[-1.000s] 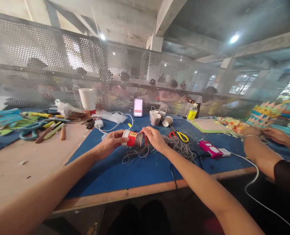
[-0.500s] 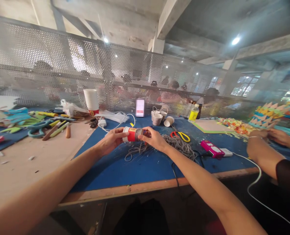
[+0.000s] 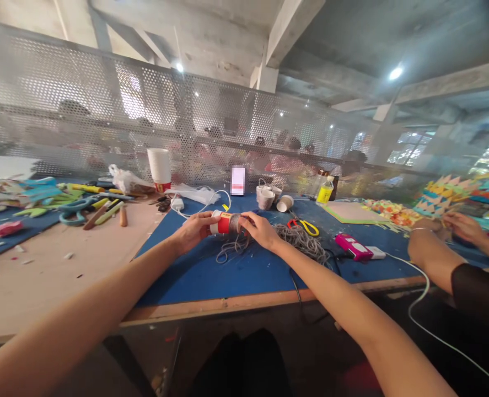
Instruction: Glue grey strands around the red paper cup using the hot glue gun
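A red and white paper cup (image 3: 223, 223) lies sideways in the air above the blue table top, grey cord (image 3: 235, 222) wound round its right end. My left hand (image 3: 197, 229) grips the cup by its white left end, thumb and fingers closed. At the wrapped end, the fingers of my right hand (image 3: 258, 229) are pinched against the cord; their tips are partly hidden. Beneath and to the right of the hands lies a loose heap of the same cord (image 3: 304, 243). Yellow and red scissors (image 3: 308, 227) rest just behind that heap.
Cord-covered cups (image 3: 264, 197) stand behind my hands, near a phone (image 3: 238, 181). Stacked paper cups (image 3: 159, 168) and blue-handled scissors (image 3: 73, 212) are to the left. A yellow glue bottle (image 3: 325, 191) and pink box (image 3: 353, 246) sit right. Another person's hands (image 3: 461, 226) work at far right.
The view has shifted slightly. Both hands stay on the cup, and the right fingers have changed their position a little at the cord-wrapped end.
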The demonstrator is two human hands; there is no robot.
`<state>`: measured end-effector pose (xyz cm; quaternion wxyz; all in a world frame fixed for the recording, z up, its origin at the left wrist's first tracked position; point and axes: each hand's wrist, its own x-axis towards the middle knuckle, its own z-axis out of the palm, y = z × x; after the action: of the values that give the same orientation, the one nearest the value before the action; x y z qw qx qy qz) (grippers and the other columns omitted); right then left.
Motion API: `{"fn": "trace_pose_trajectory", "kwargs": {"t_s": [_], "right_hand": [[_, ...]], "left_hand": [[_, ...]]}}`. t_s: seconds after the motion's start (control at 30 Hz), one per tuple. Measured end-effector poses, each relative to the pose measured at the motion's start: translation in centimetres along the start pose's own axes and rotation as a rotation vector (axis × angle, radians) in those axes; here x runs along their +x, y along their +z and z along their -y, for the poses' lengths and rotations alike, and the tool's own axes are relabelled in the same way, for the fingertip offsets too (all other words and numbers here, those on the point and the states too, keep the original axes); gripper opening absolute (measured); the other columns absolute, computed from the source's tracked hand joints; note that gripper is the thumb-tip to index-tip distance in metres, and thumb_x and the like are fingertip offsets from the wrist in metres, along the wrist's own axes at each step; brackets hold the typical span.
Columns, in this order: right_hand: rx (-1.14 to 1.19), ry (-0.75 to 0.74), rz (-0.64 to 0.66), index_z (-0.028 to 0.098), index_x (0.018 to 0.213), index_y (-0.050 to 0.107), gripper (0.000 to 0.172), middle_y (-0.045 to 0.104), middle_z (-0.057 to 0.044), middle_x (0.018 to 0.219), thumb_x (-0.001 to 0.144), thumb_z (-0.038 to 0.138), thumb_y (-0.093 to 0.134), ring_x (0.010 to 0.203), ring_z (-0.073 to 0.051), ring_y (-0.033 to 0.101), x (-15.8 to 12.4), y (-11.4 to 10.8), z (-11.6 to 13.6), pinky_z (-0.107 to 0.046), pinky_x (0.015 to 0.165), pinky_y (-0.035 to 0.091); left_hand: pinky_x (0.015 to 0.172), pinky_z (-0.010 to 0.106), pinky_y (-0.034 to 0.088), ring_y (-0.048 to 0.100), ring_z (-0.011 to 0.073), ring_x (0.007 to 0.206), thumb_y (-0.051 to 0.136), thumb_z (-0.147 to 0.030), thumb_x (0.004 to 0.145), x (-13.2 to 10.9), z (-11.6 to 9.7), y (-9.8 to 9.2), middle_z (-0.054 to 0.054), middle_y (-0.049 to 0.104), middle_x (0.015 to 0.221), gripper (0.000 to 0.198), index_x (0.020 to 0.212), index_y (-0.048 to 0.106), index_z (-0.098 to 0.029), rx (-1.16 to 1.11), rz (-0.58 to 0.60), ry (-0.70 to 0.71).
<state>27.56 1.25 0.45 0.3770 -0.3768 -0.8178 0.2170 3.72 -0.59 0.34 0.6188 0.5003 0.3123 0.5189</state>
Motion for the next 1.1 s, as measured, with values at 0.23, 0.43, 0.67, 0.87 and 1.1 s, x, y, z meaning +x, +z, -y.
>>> {"fn": "trace_pose_trajectory", "kwargs": {"t_s": [0.23, 0.43, 0.67, 0.87, 1.1], "right_hand": [[-0.076, -0.010, -0.027, 0.018, 0.119, 0.063, 0.046, 0.069, -0.008, 0.111, 0.087, 0.051, 0.067, 0.097, -0.019, 0.066, 0.9, 1.2, 0.9, -0.032, 0.087, 0.050], [-0.176, -0.151, -0.133, 0.021, 0.129, 0.057, 0.053, 0.062, -0.009, 0.122, 0.083, 0.039, 0.075, 0.108, -0.022, 0.063, 0.5, 2.6, 0.0, -0.035, 0.096, 0.050], [-0.301, -0.190, -0.148, 0.024, 0.136, 0.051, 0.060, 0.057, -0.009, 0.127, 0.083, 0.034, 0.076, 0.112, -0.024, 0.063, 0.0, 2.2, 0.0, -0.036, 0.095, 0.052], [-0.288, -0.206, -0.144, 0.026, 0.136, 0.051, 0.061, 0.056, -0.008, 0.130, 0.081, 0.030, 0.077, 0.115, -0.024, 0.062, 0.1, 2.1, -0.2, -0.037, 0.097, 0.052], [-0.239, -0.215, -0.113, 0.026, 0.134, 0.052, 0.059, 0.056, -0.007, 0.130, 0.080, 0.022, 0.077, 0.105, -0.020, 0.065, 0.1, 2.0, -0.3, -0.036, 0.097, 0.052]], "left_hand": [[0.074, 0.027, 0.055, 0.070, 0.0174, 0.074, 0.081, -0.022, 0.075, 0.1, -0.1, -0.3, 0.010, 0.077, 0.089, 0.019, 0.091, 0.076, -0.011, 0.007, -0.050, 0.046], [0.072, 0.029, 0.053, 0.068, 0.0191, 0.073, 0.085, -0.030, 0.069, -0.1, -0.3, -0.3, 0.009, 0.076, 0.083, 0.023, 0.081, 0.076, -0.013, 0.116, -0.143, 0.088], [0.071, 0.028, 0.050, 0.066, 0.0179, 0.073, 0.085, -0.036, 0.069, -0.1, -0.2, -0.4, 0.006, 0.074, 0.079, 0.023, 0.075, 0.074, -0.017, 0.177, -0.175, 0.093], [0.074, 0.030, 0.049, 0.066, 0.0196, 0.076, 0.084, -0.038, 0.070, 0.0, 0.0, -0.6, 0.007, 0.074, 0.082, 0.025, 0.076, 0.074, -0.017, 0.218, -0.170, 0.083], [0.073, 0.028, 0.049, 0.066, 0.0177, 0.075, 0.082, -0.037, 0.073, -0.1, 0.0, -0.5, 0.005, 0.074, 0.081, 0.021, 0.078, 0.075, -0.017, 0.184, -0.138, 0.054]]}}
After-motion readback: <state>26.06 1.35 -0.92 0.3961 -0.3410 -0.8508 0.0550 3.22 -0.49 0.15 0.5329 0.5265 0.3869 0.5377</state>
